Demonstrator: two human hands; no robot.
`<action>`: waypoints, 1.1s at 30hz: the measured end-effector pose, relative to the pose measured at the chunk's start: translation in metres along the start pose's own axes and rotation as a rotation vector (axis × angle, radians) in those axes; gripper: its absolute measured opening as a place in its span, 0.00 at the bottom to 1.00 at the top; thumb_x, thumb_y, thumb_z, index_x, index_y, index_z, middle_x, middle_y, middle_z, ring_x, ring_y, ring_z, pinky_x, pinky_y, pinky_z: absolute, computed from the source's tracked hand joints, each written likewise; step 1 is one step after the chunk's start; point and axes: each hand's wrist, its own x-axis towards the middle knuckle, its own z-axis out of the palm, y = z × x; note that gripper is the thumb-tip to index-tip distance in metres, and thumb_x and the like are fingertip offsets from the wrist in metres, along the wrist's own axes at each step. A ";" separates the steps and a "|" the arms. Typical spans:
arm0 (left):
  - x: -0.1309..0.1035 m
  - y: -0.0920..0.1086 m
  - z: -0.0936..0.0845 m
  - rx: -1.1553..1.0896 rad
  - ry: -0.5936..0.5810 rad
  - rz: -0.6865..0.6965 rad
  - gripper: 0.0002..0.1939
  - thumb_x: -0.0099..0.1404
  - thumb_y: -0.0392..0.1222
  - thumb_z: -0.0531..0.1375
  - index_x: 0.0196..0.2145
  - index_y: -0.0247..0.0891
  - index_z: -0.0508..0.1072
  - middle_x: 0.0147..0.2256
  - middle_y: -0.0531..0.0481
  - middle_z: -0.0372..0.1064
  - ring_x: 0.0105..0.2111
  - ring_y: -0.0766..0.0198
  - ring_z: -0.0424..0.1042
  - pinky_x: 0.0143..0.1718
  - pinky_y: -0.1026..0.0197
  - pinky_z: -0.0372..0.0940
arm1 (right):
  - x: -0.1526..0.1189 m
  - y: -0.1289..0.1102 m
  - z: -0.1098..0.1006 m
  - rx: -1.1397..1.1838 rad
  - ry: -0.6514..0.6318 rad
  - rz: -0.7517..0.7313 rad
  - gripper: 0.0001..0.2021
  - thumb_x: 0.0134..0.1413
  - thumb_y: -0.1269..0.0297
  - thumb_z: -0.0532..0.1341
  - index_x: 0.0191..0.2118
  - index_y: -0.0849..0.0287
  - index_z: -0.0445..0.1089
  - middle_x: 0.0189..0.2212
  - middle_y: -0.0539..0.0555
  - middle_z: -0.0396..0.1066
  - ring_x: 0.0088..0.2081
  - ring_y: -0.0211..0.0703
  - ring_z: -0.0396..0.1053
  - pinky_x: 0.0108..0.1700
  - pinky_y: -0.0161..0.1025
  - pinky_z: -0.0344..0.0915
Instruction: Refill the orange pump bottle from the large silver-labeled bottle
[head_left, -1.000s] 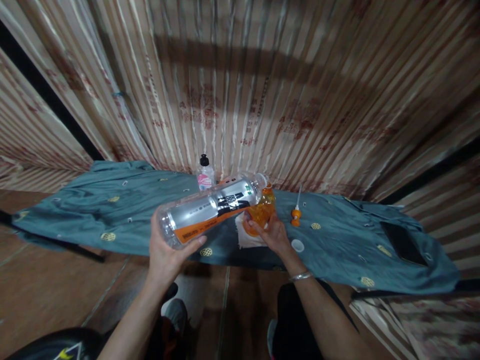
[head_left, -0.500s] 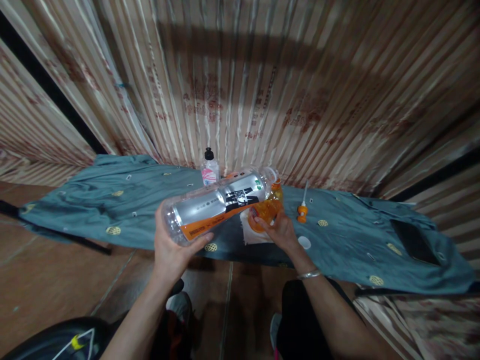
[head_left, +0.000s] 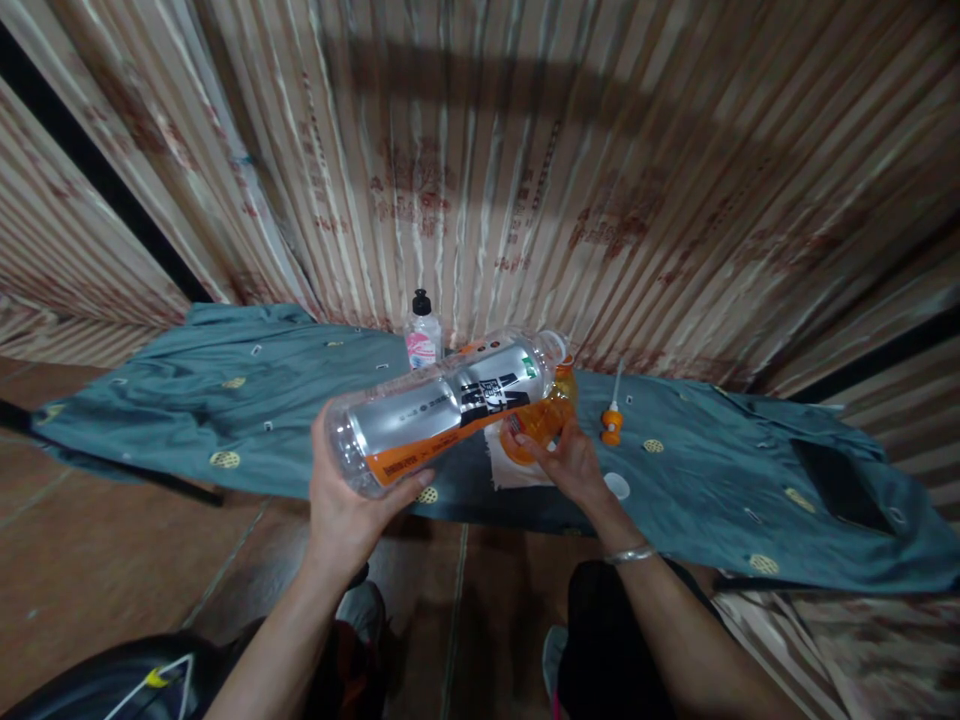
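Note:
A large clear bottle with a silver and orange label is tilted, its uncapped neck up to the right. My left hand grips its base end. My right hand is closed around a smaller transparent orange bottle, partly hidden behind the large one. The neck of the clear bottle lies at the top of the orange bottle; whether they touch cannot be made out. Beneath the orange bottle a white cloth shows. An orange pump head with a thin tube lies to the right, near a white round cap.
A small clear bottle with a black cap stands at the table's back edge. A dark phone lies at the right on the green cloth. Behind is a striped curtain; a black round object is at lower left.
The view has shifted slightly. The neck of the clear bottle has moved a little to the right, and my right hand with the orange bottle appears slightly further right.

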 end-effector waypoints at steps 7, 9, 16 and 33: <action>-0.001 0.002 -0.001 0.013 0.011 0.067 0.48 0.34 0.49 0.79 0.54 0.41 0.67 0.53 0.39 0.74 0.55 0.40 0.76 0.61 0.37 0.71 | -0.002 -0.001 0.000 0.004 -0.005 0.013 0.30 0.54 0.46 0.72 0.58 0.55 0.70 0.49 0.64 0.83 0.51 0.65 0.82 0.53 0.59 0.80; -0.001 0.001 0.000 0.003 0.010 0.071 0.49 0.35 0.49 0.79 0.54 0.42 0.67 0.53 0.39 0.74 0.55 0.40 0.77 0.61 0.37 0.72 | -0.002 -0.002 0.000 0.003 -0.001 0.023 0.30 0.54 0.46 0.72 0.58 0.55 0.70 0.49 0.64 0.83 0.51 0.65 0.82 0.53 0.60 0.80; -0.001 -0.001 0.000 -0.009 -0.010 0.027 0.52 0.34 0.51 0.80 0.56 0.40 0.66 0.55 0.37 0.73 0.57 0.38 0.75 0.64 0.34 0.68 | 0.000 -0.004 0.001 -0.040 0.011 0.064 0.37 0.50 0.44 0.73 0.61 0.59 0.68 0.51 0.68 0.82 0.52 0.68 0.82 0.54 0.61 0.79; -0.002 -0.010 0.001 0.011 0.011 0.153 0.50 0.38 0.54 0.81 0.56 0.42 0.68 0.55 0.40 0.75 0.56 0.42 0.76 0.62 0.39 0.71 | 0.003 0.001 0.005 0.001 0.017 0.104 0.35 0.49 0.47 0.73 0.60 0.55 0.67 0.45 0.62 0.83 0.48 0.66 0.83 0.50 0.61 0.80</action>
